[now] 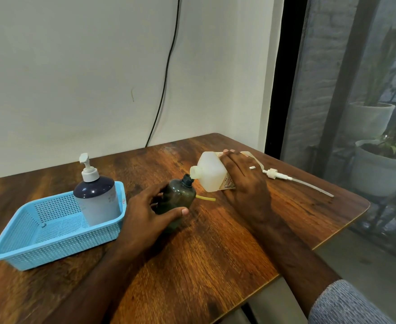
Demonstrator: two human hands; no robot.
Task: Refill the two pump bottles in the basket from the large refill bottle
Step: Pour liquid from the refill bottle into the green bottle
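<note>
In the blue basket (52, 232) we see one pump bottle (96, 197) standing. Our left hand (145, 213) grasps the uncapped dark bottle (178, 199) on the table (215, 242); our right hand (246, 181) holds the tilted refill bottle (210, 171), spout at its mouth.

Refill bottle (212, 171): label edge is showing beside the gripping hand, print too small and tilted to read. Basket (52, 244): small red mark on far rim, illegible.

R hand (243, 181) – tilts refill btl (210, 171) | L hand (145, 213) – grips dark btl (179, 199)
</note>
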